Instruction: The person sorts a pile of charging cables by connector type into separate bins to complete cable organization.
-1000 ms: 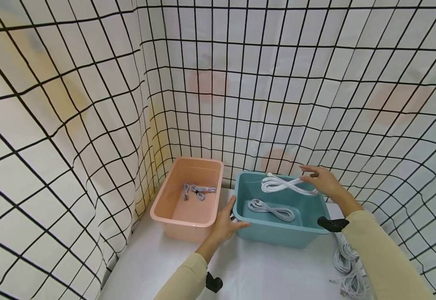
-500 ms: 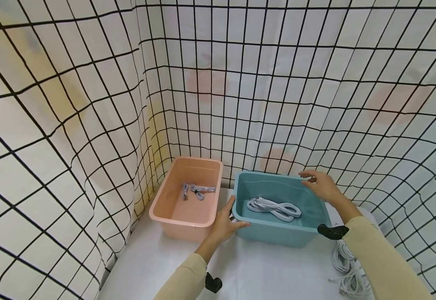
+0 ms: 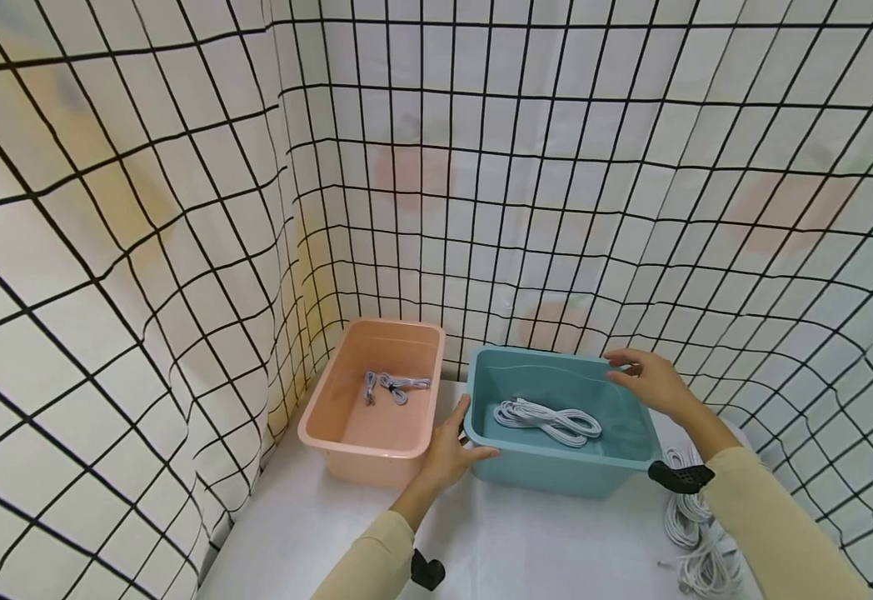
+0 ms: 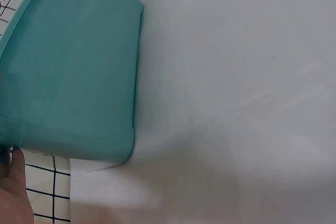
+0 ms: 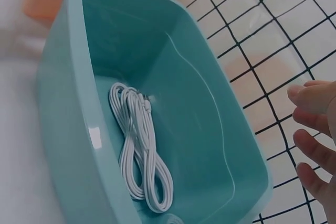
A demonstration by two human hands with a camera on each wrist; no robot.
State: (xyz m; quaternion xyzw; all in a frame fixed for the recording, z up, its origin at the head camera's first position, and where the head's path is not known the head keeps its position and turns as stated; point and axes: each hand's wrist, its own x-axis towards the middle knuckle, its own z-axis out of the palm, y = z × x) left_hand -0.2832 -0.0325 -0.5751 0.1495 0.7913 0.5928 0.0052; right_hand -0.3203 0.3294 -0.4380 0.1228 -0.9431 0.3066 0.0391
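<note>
Bundled white cables [image 3: 549, 421] lie on the floor of the teal bin [image 3: 556, 479]; the right wrist view shows their looped coils [image 5: 139, 145] close up. My left hand [image 3: 447, 450] touches the bin's front left corner, thumb along the front wall and fingers along the left side. Its thumb [image 4: 18, 169] shows at the edge of the left wrist view. My right hand [image 3: 650, 382] is at the bin's back right rim, fingers apart and loosely bent, holding nothing. Whether it touches the rim, I cannot tell.
Left of the teal bin stands a peach bin [image 3: 376, 467] with small tied grey cables [image 3: 399, 387] inside. More white cables [image 3: 695, 533] lie on the white table [image 3: 526, 550] at the right, partly behind the right sleeve. Black grid netting [image 3: 466, 167] surrounds the table.
A white cable bundle that hung below my right hand dropped into the teal bin onto the one there. My right hand then shifted slightly right; my left hand stayed at the corner.
</note>
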